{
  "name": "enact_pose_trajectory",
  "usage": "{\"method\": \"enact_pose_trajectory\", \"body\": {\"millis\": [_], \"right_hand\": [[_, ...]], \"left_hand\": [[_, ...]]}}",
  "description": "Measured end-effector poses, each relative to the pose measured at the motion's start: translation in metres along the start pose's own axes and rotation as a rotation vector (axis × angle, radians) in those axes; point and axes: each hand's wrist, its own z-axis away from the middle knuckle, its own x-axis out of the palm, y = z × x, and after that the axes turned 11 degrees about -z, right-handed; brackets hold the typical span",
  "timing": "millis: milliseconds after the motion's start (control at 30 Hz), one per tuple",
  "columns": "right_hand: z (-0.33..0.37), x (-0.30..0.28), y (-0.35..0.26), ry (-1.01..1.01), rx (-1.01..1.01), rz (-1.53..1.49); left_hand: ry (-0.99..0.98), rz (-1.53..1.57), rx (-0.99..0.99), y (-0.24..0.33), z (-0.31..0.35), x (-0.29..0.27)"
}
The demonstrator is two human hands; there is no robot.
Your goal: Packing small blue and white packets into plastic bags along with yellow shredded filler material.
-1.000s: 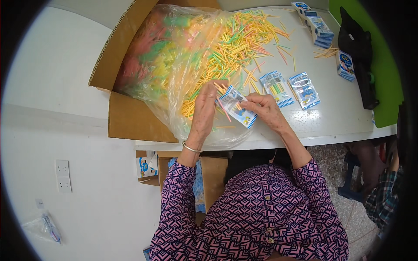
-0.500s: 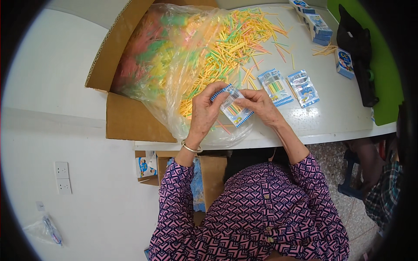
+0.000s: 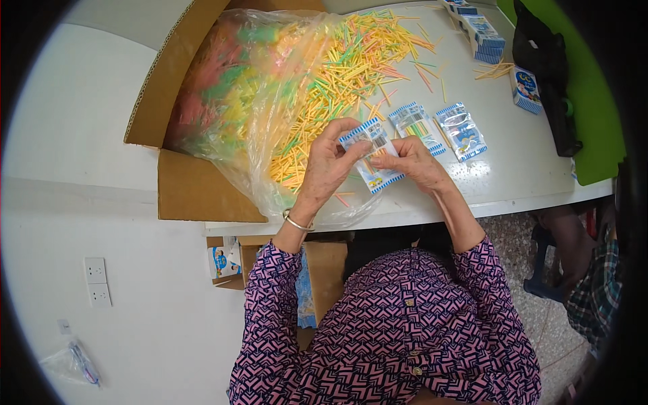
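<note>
Between my two hands is a small blue-and-white plastic packet [image 3: 380, 177] with striped ends and coloured sticks showing through its clear window. My left hand [image 3: 332, 156] pinches its upper left part, thumb lying across the front. My right hand [image 3: 413, 162] grips its right side, thumb on the window. Just beyond my right hand lie a filled packet [image 3: 416, 126] with sticks inside and another blue packet [image 3: 462, 132]. A heap of thin yellow, green and pink sticks [image 3: 351, 71] spills from a clear plastic bag [image 3: 260, 111] to the left of the packets.
An open cardboard box [image 3: 202, 185] holds the bag at the table's left. Stacked small boxes [image 3: 484, 37], a single small box [image 3: 525, 90] and a black object [image 3: 548, 74] lie at the right by a green panel [image 3: 597, 101]. Someone in a checked sleeve [image 3: 594, 297] is at the lower right.
The held packet has turned more upright and shows more of its upper front. My left thumb now lies across it. The whole view has shifted slightly.
</note>
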Motion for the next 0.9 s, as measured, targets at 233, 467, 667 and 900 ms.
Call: {"method": "enact_pose_trajectory", "body": {"millis": [233,467,667,900], "right_hand": [[0.011,-0.012,-0.011,-0.001,0.02,-0.06],[0.02,-0.022,-0.014,0.077,-0.024,-0.022],[0.038,-0.064,-0.034,0.582,-0.419,0.599],[0.047,-0.105,-0.013,0.93,-0.462,1.366]], "left_hand": [[-0.099,0.025,0.061,0.007,-0.013,0.014],[-0.117,0.061,0.036,0.007,-0.022,0.027],[-0.036,-0.056,0.065,-0.011,-0.054,0.044],[0.269,-0.512,0.342,-0.038,-0.056,0.051]]}}
